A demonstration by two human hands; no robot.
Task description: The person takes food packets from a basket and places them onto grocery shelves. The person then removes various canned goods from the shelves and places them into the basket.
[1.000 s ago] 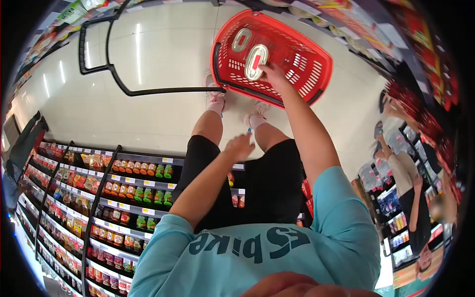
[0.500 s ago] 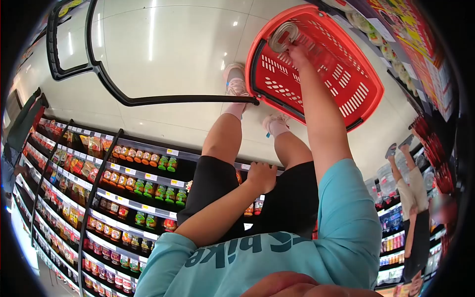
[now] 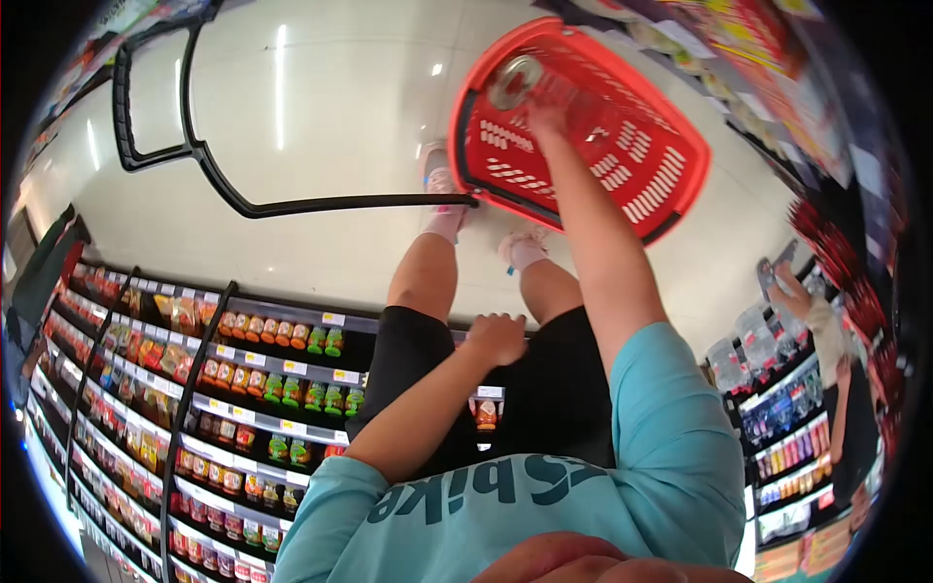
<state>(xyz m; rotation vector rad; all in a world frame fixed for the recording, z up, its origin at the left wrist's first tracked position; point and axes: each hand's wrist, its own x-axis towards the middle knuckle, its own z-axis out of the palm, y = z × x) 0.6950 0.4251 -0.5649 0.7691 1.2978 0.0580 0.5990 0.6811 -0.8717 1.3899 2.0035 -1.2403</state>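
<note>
While the right hand [image 3: 547,117] reaches into the basket [image 3: 680,138], its blurred fingers are at the tin [image 3: 515,82] inside, towards the end where the handle [image 3: 321,205] joins (whether they clamp it, I cannot tell). Before the shorts [image 3: 556,394], the left hand [image 3: 498,340] has bent fingers, their tips hidden.

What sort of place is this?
Most likely a supermarket aisle: a red plastic shopping basket sits on the glossy tiled floor, and the shelving carries rows of packaged goods, including jars, with price labels along the shelf edges.
</note>
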